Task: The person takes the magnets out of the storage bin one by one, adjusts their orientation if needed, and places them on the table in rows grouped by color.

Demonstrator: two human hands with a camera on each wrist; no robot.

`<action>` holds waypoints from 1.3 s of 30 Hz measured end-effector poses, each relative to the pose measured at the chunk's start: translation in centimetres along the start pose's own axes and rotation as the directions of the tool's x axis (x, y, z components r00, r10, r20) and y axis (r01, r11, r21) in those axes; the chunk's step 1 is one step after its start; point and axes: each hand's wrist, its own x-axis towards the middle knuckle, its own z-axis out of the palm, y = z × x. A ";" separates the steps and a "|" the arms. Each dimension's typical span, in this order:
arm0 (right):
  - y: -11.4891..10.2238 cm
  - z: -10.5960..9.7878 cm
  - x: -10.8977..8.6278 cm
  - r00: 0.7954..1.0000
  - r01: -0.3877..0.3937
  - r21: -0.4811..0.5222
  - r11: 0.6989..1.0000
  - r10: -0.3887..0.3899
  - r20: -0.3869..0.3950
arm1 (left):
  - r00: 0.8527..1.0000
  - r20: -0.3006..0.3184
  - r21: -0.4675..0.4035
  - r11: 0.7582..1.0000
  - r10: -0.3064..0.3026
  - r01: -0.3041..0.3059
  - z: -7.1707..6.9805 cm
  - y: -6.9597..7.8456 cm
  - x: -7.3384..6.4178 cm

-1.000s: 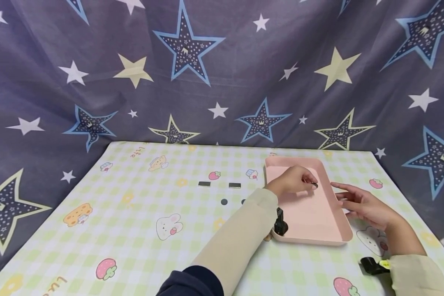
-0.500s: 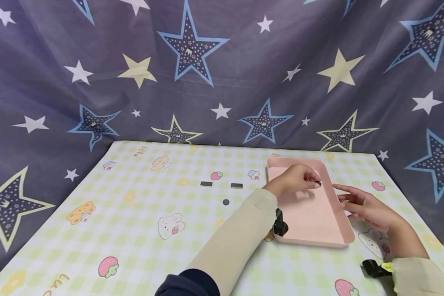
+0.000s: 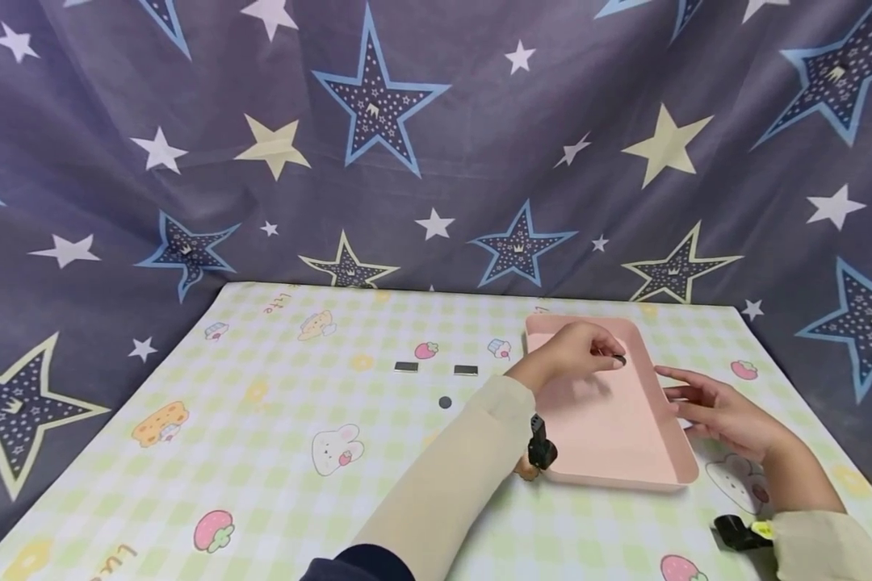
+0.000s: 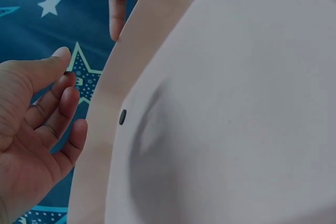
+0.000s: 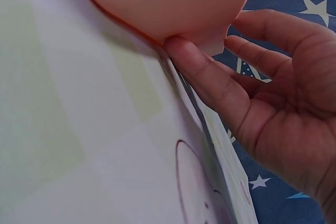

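My left hand (image 3: 577, 349) is over the pink tray (image 3: 603, 468), pinching a small black disc (image 3: 620, 360) between thumb and index fingertip. In the left wrist view only a dark sliver shows between those fingertips. Another small black disc (image 4: 123, 117) lies inside the tray beside its wall. Outside the tray's right wall, my right hand (image 3: 730, 415) rests its fairly straight fingertips against it. The right wrist view shows the right thumb (image 5: 189, 59) touching the tray's lower edge.
Two small dark rectangular pieces, one on the left (image 3: 406, 367) and one on the right (image 3: 466, 370), lie left of the tray with a black disc (image 3: 445, 402) on the patterned tablecloth (image 3: 276, 484). A starry curtain (image 3: 450, 161) hangs behind the table.
My left hand shifts slightly right, then back left, with the disc at its fingertips. A second disc on the tablecloth, visible earlier beside my sleeve, is out of sight. My right hand stays at the wall.
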 end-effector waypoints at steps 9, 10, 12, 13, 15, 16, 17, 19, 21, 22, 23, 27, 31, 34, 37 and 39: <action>0.0 0.0 -0.2 1.000 -0.005 -0.015 1.000 0.004 -0.018 | 0.998 -0.001 0.011 0.998 0.057 -0.057 -1.2 0.6 -1.1; 0.0 -0.1 -0.2 1.000 -0.009 -0.016 1.000 0.008 -0.022 | 0.998 -0.003 0.012 0.998 0.069 -0.069 -1.3 0.6 -1.2; 0.1 -0.1 -0.2 1.000 -0.014 -0.018 1.000 0.013 -0.022 | 0.996 -0.006 0.015 0.996 0.088 -0.088 -1.5 0.6 -1.4; 0.1 -0.1 -0.2 1.000 -0.017 -0.018 1.000 0.017 -0.025 | 0.995 -0.006 0.024 0.995 0.098 -0.098 -1.6 0.6 -1.5; 0.1 -0.1 -0.2 1.000 -0.014 -0.017 1.000 0.014 -0.022 | 0.993 -0.006 0.034 0.992 0.118 -0.118 -1.8 0.6 -1.7; 0.1 -0.1 -0.2 1.000 -0.009 -0.016 1.000 0.009 -0.017 | 0.992 -0.005 0.042 0.991 0.124 -0.124 -1.9 0.5 -1.8; 0.1 -0.1 -0.2 1.000 -0.003 -0.013 1.000 0.003 -0.012 | 0.992 -0.005 0.050 0.991 0.128 -0.128 -1.9 0.5 -1.9; 0.1 -0.1 -0.1 1.000 0.007 -0.012 1.000 -0.007 -0.003 | 0.990 -0.006 0.067 0.988 0.138 -0.137 -2.1 0.4 -2.1; 0.1 -0.1 -0.1 1.000 0.007 -0.013 1.000 -0.008 -0.007 | 0.989 -0.012 0.070 0.987 0.147 -0.146 -2.2 0.2 -2.4; 0.1 -0.1 -0.1 1.000 0.005 -0.016 1.000 -0.006 -0.009 | 0.988 -0.014 0.073 0.986 0.154 -0.152 -2.3 0.2 -2.5; 0.1 -0.1 -0.1 1.000 0.003 -0.019 1.000 -0.003 -0.011 | 0.987 -0.017 0.072 0.985 0.159 -0.158 -2.3 0.1 -2.6; 0.1 -0.2 -0.1 1.000 -0.008 -0.029 1.000 0.008 -0.021 | 0.984 -0.021 0.055 0.983 0.175 -0.174 -2.5 -0.2 -3.1; 0.1 -0.1 -0.1 1.000 -0.002 -0.027 1.000 0.002 -0.018 | 0.985 -0.028 0.061 0.984 0.170 -0.168 -2.8 -0.5 -3.7; 0.1 0.0 -0.1 1.000 0.005 -0.022 1.000 -0.005 -0.012 | 0.986 -0.035 0.075 0.985 0.160 -0.157 -3.0 -0.7 -4.3; 0.2 0.0 -0.2 1.000 0.010 -0.015 1.000 -0.010 -0.007 | 0.987 -0.043 0.069 0.986 0.153 -0.150 -3.1 -0.8 -4.7; 0.2 -0.1 -0.2 1.000 0.016 -0.008 1.000 -0.016 -0.001 | 0.988 -0.048 0.072 0.987 0.146 -0.142 -3.3 -0.9 -5.0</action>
